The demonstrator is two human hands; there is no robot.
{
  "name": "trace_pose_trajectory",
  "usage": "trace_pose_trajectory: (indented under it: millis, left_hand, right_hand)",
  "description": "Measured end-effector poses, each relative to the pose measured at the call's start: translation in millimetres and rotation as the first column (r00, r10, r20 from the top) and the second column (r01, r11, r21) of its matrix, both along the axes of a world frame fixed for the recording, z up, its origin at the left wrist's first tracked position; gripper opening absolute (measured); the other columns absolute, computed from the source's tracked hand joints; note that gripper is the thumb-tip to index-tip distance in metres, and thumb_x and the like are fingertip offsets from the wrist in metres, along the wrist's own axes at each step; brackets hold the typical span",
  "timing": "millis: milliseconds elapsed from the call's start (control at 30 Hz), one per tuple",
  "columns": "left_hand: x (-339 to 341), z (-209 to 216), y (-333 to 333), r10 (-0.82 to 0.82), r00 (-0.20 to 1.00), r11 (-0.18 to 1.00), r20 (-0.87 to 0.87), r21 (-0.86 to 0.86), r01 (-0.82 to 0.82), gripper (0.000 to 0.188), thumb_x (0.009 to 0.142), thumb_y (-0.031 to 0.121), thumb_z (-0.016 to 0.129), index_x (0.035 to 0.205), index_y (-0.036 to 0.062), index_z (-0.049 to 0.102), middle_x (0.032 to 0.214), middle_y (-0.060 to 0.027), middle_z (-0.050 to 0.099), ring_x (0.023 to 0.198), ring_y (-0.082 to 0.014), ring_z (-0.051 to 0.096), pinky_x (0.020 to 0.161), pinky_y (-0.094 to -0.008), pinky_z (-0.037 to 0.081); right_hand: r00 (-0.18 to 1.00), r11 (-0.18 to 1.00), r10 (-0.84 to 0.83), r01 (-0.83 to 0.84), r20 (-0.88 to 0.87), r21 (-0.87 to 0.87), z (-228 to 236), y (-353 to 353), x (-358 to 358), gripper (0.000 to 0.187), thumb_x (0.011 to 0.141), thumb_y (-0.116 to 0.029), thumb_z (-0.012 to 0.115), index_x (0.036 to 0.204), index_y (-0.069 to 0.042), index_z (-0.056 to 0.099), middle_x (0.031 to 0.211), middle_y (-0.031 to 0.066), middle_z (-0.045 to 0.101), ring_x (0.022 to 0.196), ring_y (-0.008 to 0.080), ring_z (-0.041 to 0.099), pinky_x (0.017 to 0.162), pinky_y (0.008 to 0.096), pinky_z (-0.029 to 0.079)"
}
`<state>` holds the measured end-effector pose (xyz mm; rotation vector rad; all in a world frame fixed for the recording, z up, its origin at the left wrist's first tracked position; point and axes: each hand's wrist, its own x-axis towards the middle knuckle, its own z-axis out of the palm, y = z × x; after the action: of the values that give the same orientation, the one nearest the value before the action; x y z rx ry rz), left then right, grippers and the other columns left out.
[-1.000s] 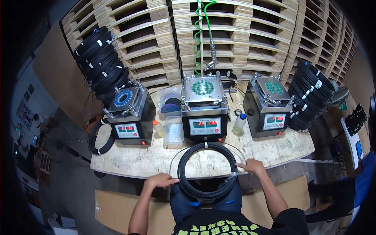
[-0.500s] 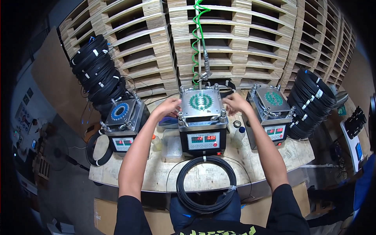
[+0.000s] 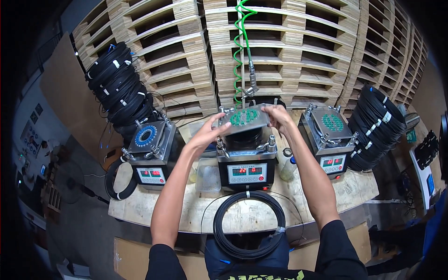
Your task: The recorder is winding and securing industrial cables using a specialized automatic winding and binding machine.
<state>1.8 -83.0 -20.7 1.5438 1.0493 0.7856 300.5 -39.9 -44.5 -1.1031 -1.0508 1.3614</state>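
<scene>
Your left hand and right hand are holding the tilted plate — fingers are clamping its opposite edges, and the machine is standing below them.

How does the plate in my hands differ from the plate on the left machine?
The held plate carries green pieces; the left machine's plate carries a blue ring. The held plate is tilted in your left hand and right hand; the left machine's plate sits untouched. Both are grey and look metallic.
</scene>
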Motion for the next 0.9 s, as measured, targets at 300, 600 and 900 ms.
trace_pose_trajectory:
  millis: [300, 600, 900]
  left_hand:
    - [-28, -40, 38, 0.132, 0.991, 0.983, -0.029, 0.132, -0.127, 0.026, 0.096, 0.012, 0.063, 0.12, 0.0043, 0.068, 0.084, 0.0063, 0.06, 0.069, -0.0028, 0.048, 0.065, -0.021, 0.042]
    - [2, -73, 51, 0.574, 0.812, 0.767, 0.103, 0.279, -0.577, 0.028, 0.095, 0.02, 0.06, 0.116, 0.0018, 0.064, 0.105, -0.0206, 0.069, 0.098, -0.0293, 0.066, 0.087, -0.0372, 0.048]
    - [48, -49, 38, 0.715, 0.693, 0.657, 0.098, 0.244, -0.713, 0.037, 0.1, 0.017, 0.05, 0.133, 0.0026, 0.05, 0.121, -0.0233, 0.064, 0.113, -0.0397, 0.06, 0.096, -0.0439, 0.046]
  right_hand:
    - [0.997, 0.999, -0.041, 0.039, -0.068, -0.037, 57, 16, -78, 0.023, 0.094, -0.017, 0.057, 0.09, 0.006, 0.057, 0.069, 0.0122, 0.062, 0.053, 0.0215, 0.067, 0.044, 0.0292, 0.056]
    - [0.992, 0.994, -0.1, 0.103, -0.076, 0.041, 81, 26, -142, 0.022, 0.092, -0.008, 0.057, 0.088, 0.012, 0.047, 0.077, 0.0208, 0.064, 0.062, 0.0331, 0.072, 0.05, 0.0378, 0.062]
    - [0.997, 0.982, 0.012, -0.027, 0.08, 0.186, 70, 11, -87, 0.021, 0.1, -0.021, 0.051, 0.11, -0.002, 0.05, 0.086, 0.0131, 0.07, 0.063, 0.0186, 0.07, 0.056, 0.0278, 0.058]
